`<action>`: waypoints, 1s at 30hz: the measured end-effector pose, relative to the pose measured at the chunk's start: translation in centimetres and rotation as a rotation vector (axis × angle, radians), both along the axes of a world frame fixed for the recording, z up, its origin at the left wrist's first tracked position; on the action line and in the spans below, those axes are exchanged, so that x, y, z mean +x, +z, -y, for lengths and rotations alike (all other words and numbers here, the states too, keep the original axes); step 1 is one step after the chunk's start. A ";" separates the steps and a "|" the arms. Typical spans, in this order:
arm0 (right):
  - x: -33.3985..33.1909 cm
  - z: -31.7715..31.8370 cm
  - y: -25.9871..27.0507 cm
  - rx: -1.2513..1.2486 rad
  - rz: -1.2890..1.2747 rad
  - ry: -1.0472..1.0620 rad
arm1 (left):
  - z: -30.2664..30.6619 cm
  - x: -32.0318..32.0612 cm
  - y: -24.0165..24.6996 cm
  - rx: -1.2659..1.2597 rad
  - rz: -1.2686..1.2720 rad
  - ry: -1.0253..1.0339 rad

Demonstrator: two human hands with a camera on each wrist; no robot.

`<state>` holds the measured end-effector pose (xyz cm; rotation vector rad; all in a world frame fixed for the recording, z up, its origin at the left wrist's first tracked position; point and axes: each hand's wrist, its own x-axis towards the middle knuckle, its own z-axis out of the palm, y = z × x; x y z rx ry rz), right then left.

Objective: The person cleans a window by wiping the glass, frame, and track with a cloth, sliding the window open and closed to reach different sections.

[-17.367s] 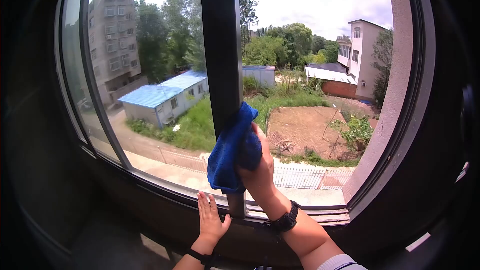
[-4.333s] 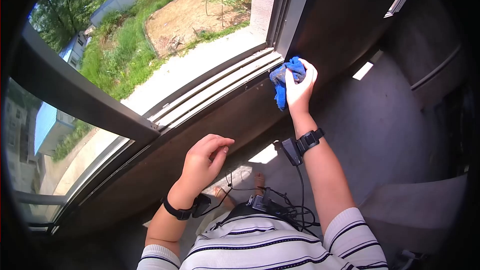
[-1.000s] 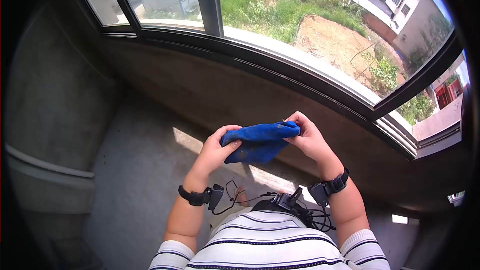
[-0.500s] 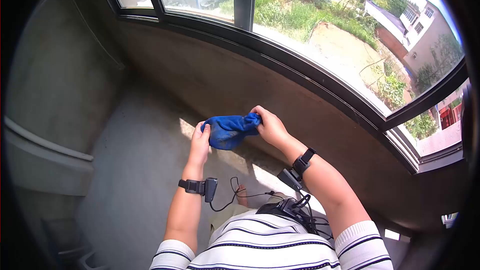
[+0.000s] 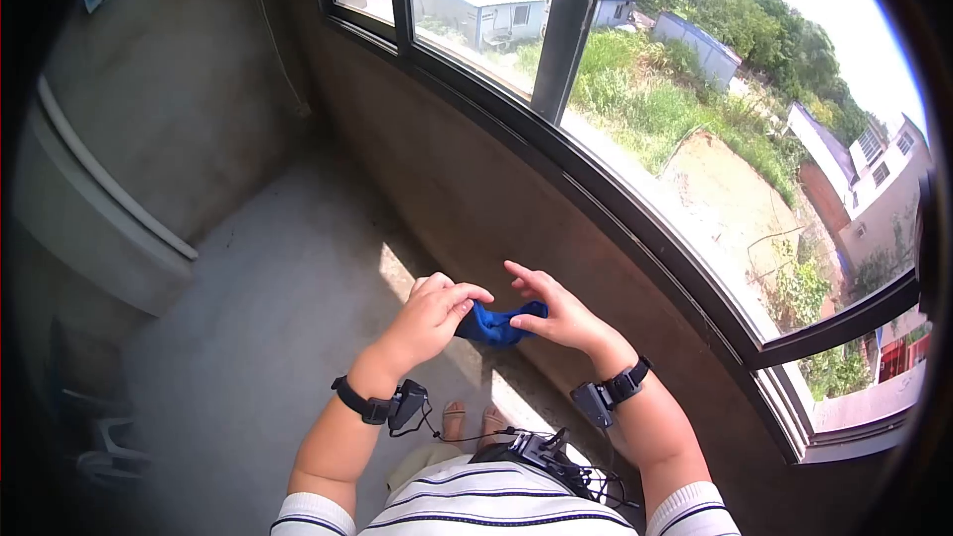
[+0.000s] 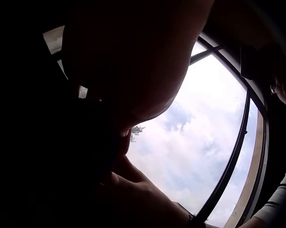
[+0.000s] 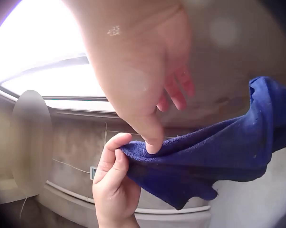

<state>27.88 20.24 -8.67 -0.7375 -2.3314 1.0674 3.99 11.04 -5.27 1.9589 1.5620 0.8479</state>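
Note:
A blue cloth (image 5: 493, 328) hangs between the two hands in front of the body in the head view. My left hand (image 5: 427, 320) pinches its edge between thumb and fingers, which the right wrist view shows plainly. From the other side my right hand (image 5: 568, 318) reaches over with fingers extended. Its thumb touches the cloth (image 7: 204, 156) near the pinched corner in the right wrist view, while the other fingers stand away from it. The cloth's far end spreads out loose there. In the left wrist view the left hand (image 6: 133, 71) is a dark silhouette and the cloth is lost in shadow.
A dark-framed window (image 5: 571, 30) runs along the right above a low wall (image 5: 447, 179). Grey floor (image 5: 268, 337) lies to the left, with a white pipe (image 5: 109, 169) along the far-left wall. Black cables (image 5: 586, 481) hang at the waist.
The right hand has loosened its grip on its end of the cloth and spread its fingers. The left hand keeps hold. Both hands sit lower in view, and the head has turned left.

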 end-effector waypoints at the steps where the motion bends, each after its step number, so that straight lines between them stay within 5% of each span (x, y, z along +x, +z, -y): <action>1: -0.3 0.3 1.2 -0.039 -0.021 0.037 | 0.0 1.1 0.9 0.012 -0.008 -0.067; 4: -0.9 0.6 3.9 -0.241 -0.109 0.202 | -0.7 3.0 2.3 0.119 -0.030 -0.155; 5: -0.7 0.2 4.0 -0.468 0.047 0.211 | -0.8 3.3 2.6 0.035 0.037 -0.158; 8: -0.6 -1.7 -1.2 -0.321 0.121 0.365 | -1.2 3.0 4.4 -0.030 0.106 -0.170; 10: -0.5 -1.4 0.0 -0.296 0.127 0.403 | -0.7 2.8 6.4 -0.186 0.266 -0.085; 12: -0.4 -1.6 0.1 -0.145 0.416 0.278 | -0.9 1.9 7.1 -0.110 0.260 -0.084; 14: -0.4 -1.9 1.1 -0.096 0.417 0.214 | -1.3 0.4 7.1 -0.003 0.247 -0.040; 16: -0.9 -2.3 3.7 -0.209 0.474 -0.153 | -1.6 -1.5 7.1 0.023 0.237 -0.023; 18: -0.7 -3.1 4.4 -0.017 0.356 -0.310 | -2.1 -3.8 6.2 0.093 0.130 0.051; 19: -1.1 -3.8 4.4 0.267 0.197 -0.309 | -2.4 -5.2 5.8 0.020 0.123 0.054; 22: -3.7 -4.6 6.7 0.151 0.320 -0.635 | -3.8 -9.0 4.7 -0.041 0.060 -0.011; 24: -5.6 -6.3 5.6 -0.028 0.261 -0.645 | -5.5 -11.6 4.5 -0.186 0.033 -0.172; 26: -7.5 -8.3 1.7 -0.627 -0.458 -0.317 | -7.2 -14.1 4.5 -0.213 -0.049 -0.337; 28: -14.4 -5.9 4.8 -0.490 -0.605 -0.102 | -9.6 -16.4 5.1 -0.192 -0.038 -0.391; 30: -20.3 -5.3 5.0 -0.425 -0.471 -0.004 | -12.1 -18.7 5.9 -0.105 -0.019 -0.450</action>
